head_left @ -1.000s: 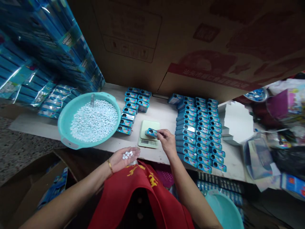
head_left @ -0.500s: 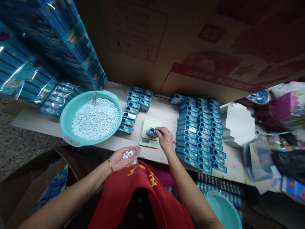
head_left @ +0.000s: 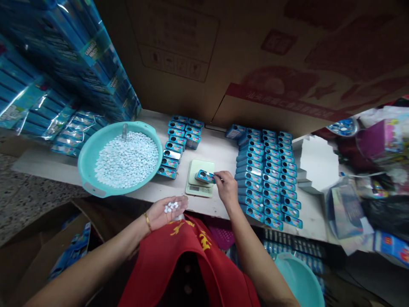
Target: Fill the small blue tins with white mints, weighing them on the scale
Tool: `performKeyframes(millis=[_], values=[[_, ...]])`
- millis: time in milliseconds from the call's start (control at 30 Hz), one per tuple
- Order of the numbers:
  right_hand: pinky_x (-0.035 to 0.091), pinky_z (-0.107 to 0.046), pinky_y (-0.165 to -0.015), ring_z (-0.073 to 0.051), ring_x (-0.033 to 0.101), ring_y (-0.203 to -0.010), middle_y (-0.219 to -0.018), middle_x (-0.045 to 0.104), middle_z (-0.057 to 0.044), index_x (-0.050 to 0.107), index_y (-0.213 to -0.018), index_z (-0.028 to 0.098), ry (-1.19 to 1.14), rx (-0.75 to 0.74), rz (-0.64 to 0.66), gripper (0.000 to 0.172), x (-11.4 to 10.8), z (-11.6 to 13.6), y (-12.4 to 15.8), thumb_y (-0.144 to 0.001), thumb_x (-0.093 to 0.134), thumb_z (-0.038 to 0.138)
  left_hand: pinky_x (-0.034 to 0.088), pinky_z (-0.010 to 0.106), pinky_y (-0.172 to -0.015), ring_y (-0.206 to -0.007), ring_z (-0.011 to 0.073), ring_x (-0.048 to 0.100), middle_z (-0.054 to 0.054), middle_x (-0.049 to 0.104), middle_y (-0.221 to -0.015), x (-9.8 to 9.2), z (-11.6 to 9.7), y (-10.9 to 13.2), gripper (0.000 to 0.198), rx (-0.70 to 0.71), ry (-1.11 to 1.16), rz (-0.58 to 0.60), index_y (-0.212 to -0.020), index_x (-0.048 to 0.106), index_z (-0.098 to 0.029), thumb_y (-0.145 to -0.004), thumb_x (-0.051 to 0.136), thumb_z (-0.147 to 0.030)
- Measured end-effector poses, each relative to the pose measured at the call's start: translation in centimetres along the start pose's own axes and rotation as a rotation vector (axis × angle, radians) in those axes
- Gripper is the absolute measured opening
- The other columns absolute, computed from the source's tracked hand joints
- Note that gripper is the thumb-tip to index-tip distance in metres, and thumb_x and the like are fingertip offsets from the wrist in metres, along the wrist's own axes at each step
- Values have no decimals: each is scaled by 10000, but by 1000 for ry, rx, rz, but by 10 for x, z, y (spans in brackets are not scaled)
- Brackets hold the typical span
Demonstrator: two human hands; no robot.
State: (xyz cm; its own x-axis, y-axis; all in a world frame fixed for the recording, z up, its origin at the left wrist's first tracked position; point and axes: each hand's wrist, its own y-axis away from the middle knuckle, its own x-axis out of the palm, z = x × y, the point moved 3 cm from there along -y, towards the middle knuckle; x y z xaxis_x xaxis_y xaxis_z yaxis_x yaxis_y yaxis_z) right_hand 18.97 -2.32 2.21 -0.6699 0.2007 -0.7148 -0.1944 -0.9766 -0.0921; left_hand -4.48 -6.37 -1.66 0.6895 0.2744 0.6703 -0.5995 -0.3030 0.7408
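Note:
My left hand (head_left: 166,212) is cupped palm up near the table's front edge, holding several small white tablets (head_left: 171,207). My right hand (head_left: 225,184) rests by the right end of a small blue tin (head_left: 205,176) that lies on a pale green scale (head_left: 200,179). Its fingers are pinched at the tin's end. White tablets show in the tin's opening. A teal basin (head_left: 96,187) full of white tablets stands to the left on the table.
Rows of blue tins (head_left: 268,170) lie right of the scale, and a shorter row (head_left: 175,145) lies left of it. Wrapped blue packs (head_left: 47,85) are stacked at far left. Cardboard boxes (head_left: 255,55) stand behind. Another teal basin (head_left: 300,281) sits below right.
My right hand has shifted slightly from over the tin's opening to its right end. My left hand stays cupped with the tablets.

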Motion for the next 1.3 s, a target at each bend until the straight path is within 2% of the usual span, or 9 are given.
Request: performKeyframes(millis=[100,200,333,433,533,767,1000,1133,1300], values=[[416,-260,-707,-159,534,-794,-865,556,-57,600,-878,194,189,-84,130,209,12,14,-8,-781,420,151,447,285,-812,-986,229,535,169,603,-1004,0,1,0,284,2,0,-3,-998,541,-39,-756,493,-180],[413,-243,-703,-151,536,-799,-889,554,-50,592,-900,208,215,-146,227,234,24,24,-11,-787,401,135,452,291,-806,-979,227,539,164,605,-999,-1,2,2,272,14,3,-5,-993,543,-46,-762,482,-177],[413,-237,-743,-139,531,-822,-874,556,-39,593,-885,205,49,-148,155,219,20,27,-8,-793,401,154,456,292,-802,-974,226,543,167,604,-999,-2,2,4,269,23,17,-14,-993,541,-46,-765,474,-172],[419,-259,-753,-145,530,-823,-858,561,-41,594,-883,200,-65,-90,38,199,6,19,-3,-791,418,185,456,292,-802,-977,232,540,176,600,-1000,-2,1,5,269,25,23,-10,-985,543,-34,-759,482,-166],[436,-278,-712,-152,538,-790,-834,573,-40,601,-865,199,-132,-6,-18,185,-6,7,5,-793,435,238,461,296,-793,-958,226,552,172,605,-990,0,1,4,267,13,16,2,-987,546,-39,-762,476,-165],[448,-284,-660,-151,546,-730,-818,575,-41,604,-847,192,-155,100,-21,188,-9,-11,20,-786,456,289,476,259,-739,-870,194,592,162,622,-945,0,1,1,261,2,-8,-18,-982,555,-46,-757,483,-156],[427,-267,-694,-149,537,-757,-794,574,-33,604,-817,197,-98,-17,19,146,-1,11,9,-770,467,214,481,260,-718,-818,181,606,166,620,-947,1,0,3,251,18,-1,-16,-975,553,-47,-764,466,-151],[419,-264,-721,-151,534,-772,-804,566,-33,599,-816,209,-35,-78,87,161,8,23,1,-765,449,177,486,272,-712,-830,188,604,162,620,-950,0,1,4,250,28,8,-16,-981,547,-57,-769,460,-158],[420,-269,-736,-158,533,-802,-852,565,-39,594,-855,210,20,-112,121,193,19,26,-6,-761,433,161,483,265,-720,-834,190,604,167,621,-941,-2,2,4,257,22,17,-21,-988,536,-47,-765,465,-154]])
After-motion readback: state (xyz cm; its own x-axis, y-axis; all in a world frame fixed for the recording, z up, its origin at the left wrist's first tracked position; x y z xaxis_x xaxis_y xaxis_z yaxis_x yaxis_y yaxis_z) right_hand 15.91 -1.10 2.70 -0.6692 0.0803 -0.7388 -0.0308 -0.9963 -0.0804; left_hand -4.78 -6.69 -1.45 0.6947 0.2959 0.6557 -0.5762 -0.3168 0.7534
